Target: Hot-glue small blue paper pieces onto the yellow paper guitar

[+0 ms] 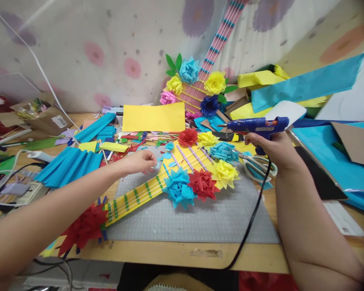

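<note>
My right hand (268, 145) grips a blue hot glue gun (255, 125), its nozzle pointing left and its black cord hanging down. The glue gun is above the right end of a yellow paper guitar (144, 194). Red, blue and yellow paper flowers (180, 188) sit on the guitar's body, and a red flower (83, 226) covers the far end of its neck. Over the place where neck meets body, my left hand (144, 161) has its fingers pinched together. Whatever is between those fingertips is too small to make out. A small light-blue paper flower (169, 146) lies beside them.
Under the guitar is a grey cutting mat (200, 222). Scissors (257, 163) lie to the right. A pink paper guitar (220, 40) leans on the back wall behind a yellow sheet (153, 117). Pleated blue paper (69, 165) and cables (6, 178) crowd the left.
</note>
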